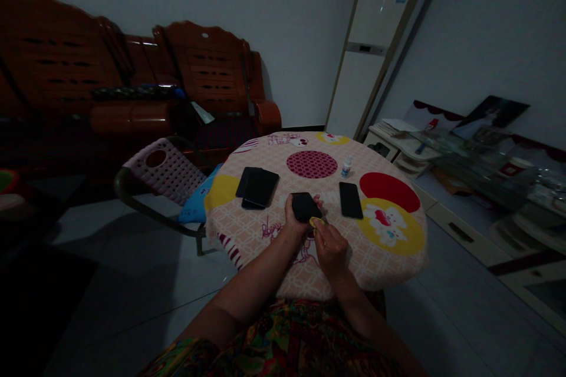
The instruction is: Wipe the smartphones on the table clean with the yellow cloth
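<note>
Dim room, pale plain wall [296, 41], pale tiled floor [132, 265].
Reddish-brown carved wooden armchairs [207, 59] left, pink woven-back metal-framed chair [172, 168] in front; tall white floor-standing air conditioner [357, 85] near corner; low white drawer cabinet [438, 217] right.

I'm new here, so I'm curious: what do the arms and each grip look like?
The left grip and right grip are human hands, ungloved and without cables. The forearms are bare; a sleeve patterned in red, green and yellow shows on the left.

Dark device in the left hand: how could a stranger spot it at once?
Find the patterned tablecloth, then the left hand over it. Between a dark phone on its right and an overlapping stack on its left, the flat black device is the only one held.
</note>
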`<state>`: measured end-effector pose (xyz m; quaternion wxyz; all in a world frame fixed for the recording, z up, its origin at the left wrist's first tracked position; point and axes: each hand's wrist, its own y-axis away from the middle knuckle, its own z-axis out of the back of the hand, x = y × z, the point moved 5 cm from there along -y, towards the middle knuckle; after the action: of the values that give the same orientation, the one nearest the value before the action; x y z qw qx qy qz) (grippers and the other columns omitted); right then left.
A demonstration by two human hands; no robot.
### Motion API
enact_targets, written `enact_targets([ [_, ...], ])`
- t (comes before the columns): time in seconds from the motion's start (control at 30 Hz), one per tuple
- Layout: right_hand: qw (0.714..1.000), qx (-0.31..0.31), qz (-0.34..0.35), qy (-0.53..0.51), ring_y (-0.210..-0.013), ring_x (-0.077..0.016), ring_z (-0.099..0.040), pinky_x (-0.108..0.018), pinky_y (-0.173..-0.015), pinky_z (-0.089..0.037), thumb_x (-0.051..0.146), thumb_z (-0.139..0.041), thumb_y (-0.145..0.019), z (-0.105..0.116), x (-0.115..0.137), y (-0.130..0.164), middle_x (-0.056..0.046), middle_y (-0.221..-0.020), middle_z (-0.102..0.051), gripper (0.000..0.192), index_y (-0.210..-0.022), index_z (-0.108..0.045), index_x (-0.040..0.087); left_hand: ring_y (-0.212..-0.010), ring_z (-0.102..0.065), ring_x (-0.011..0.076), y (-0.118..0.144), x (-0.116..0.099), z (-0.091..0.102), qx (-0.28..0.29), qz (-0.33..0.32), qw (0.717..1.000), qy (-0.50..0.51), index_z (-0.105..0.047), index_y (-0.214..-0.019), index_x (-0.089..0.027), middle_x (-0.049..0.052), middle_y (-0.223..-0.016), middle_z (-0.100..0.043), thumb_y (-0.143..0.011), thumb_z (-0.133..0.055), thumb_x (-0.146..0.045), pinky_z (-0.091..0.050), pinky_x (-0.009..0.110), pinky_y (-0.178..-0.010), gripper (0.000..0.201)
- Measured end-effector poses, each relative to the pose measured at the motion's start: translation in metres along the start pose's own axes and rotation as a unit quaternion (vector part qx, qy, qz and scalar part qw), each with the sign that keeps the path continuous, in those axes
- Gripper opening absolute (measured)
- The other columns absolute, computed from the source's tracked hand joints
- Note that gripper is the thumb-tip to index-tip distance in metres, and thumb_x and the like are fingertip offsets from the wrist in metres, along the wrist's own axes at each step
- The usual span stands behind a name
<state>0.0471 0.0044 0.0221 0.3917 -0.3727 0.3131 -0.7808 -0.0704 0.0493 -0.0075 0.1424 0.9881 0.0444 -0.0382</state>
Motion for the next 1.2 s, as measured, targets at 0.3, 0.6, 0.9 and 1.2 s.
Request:
enact_targets([
  [0.3, 1.000, -0.012, -0.020, 0.011, -0.087, -0.0168, -0.068, -0.029, -0.080, -0.056, 0.015, -0.047, -0.094, 0.0002, -0.0037, 0.0010, -0.008, -0.095, -0.072, 0.029, -0.115, -0.066, 0.018, -0.070, -0.065, 0.0253, 0.0028, 0.0008, -0.0033, -0.005, 0.006, 1.000, 0.013, -0.062, -0.108, -0.002, 0.017, -0.081, -0.066, -0.086, -0.039, -0.057, -0.052, 0.035, -0.063, 0.064],
  [0.6, 1.000, 0.006, -0.009, -0.017, -0.090, -0.0172, -0.068, -0.030, -0.082, -0.057, 0.013, -0.046, -0.093, -0.0008, -0.0013, 0.0000, -0.009, -0.097, -0.072, 0.031, -0.117, -0.065, 0.018, -0.072, -0.065, 0.0254, 0.0026, -0.0001, -0.0022, -0.012, -0.008, 1.000, 0.011, -0.062, -0.108, -0.004, 0.017, -0.083, -0.067, -0.087, -0.039, -0.056, -0.052, 0.036, -0.065, 0.060],
  [0.9, 1.000, -0.010, -0.011, -0.019, -0.084, -0.0170, -0.069, -0.029, -0.077, -0.057, 0.012, -0.046, -0.092, 0.0007, -0.0014, -0.0013, -0.009, -0.092, -0.072, 0.032, -0.117, -0.066, 0.018, -0.073, -0.066, 0.0259, 0.0021, -0.0014, -0.0012, -0.004, -0.010, 1.000, 0.008, -0.063, -0.103, -0.005, 0.017, -0.086, -0.067, -0.087, -0.039, -0.054, -0.053, 0.036, -0.065, 0.057],
  [1.2, 0.999, -0.024, -0.022, -0.032, -0.081, -0.0164, -0.068, -0.029, -0.075, -0.057, 0.014, -0.045, -0.093, 0.0037, -0.0014, -0.0034, -0.009, -0.091, -0.072, 0.031, -0.117, -0.065, 0.018, -0.070, -0.065, 0.0254, 0.0032, 0.0002, -0.0025, -0.003, 0.010, 1.000, -0.003, -0.064, -0.099, -0.005, 0.017, -0.084, -0.067, -0.088, -0.035, -0.059, -0.053, 0.036, -0.063, 0.063],
])
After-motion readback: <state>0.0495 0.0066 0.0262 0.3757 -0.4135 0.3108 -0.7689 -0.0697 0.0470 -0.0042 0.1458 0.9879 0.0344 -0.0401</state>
